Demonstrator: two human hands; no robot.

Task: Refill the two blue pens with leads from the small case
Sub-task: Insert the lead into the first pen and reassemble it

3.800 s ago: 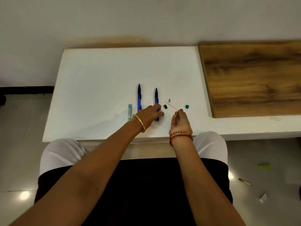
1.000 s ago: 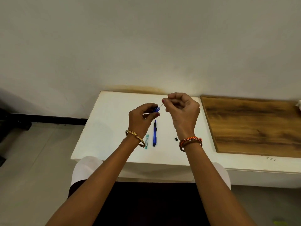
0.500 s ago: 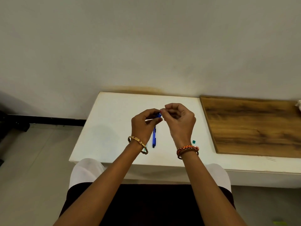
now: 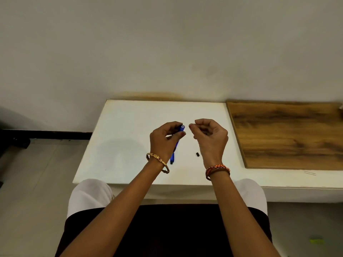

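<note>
Head cam looks down at a white table [image 4: 130, 127] with both hands raised a bit above it. The left hand [image 4: 164, 140] is pinched around a blue pen [image 4: 180, 129], thumb and fingers wrapped near its upper end, so the open round top of the barrel points up toward the camera. The lower part of a blue pen shows below that hand, with its tip near the table around the wrist, but honestly I can't tell if that's the same pen or a second one lying on the table behind the hand. The right hand [image 4: 209, 138] sits just beside the pen top, not touching it, with a small gap between. Its fingers are curled in and the thumb and forefinger tips are pressed together like a pinch, but whether there's a lead between them is too thin to make out. A tiny black cap-like piece [image 4: 197, 154] lies on the table just left of the right wrist. The lead case isn't visible anywhere I can spot, probably hidden by the hands. A wooden board [image 4: 285, 134] lies on the right side, well apart from the hands.
</note>
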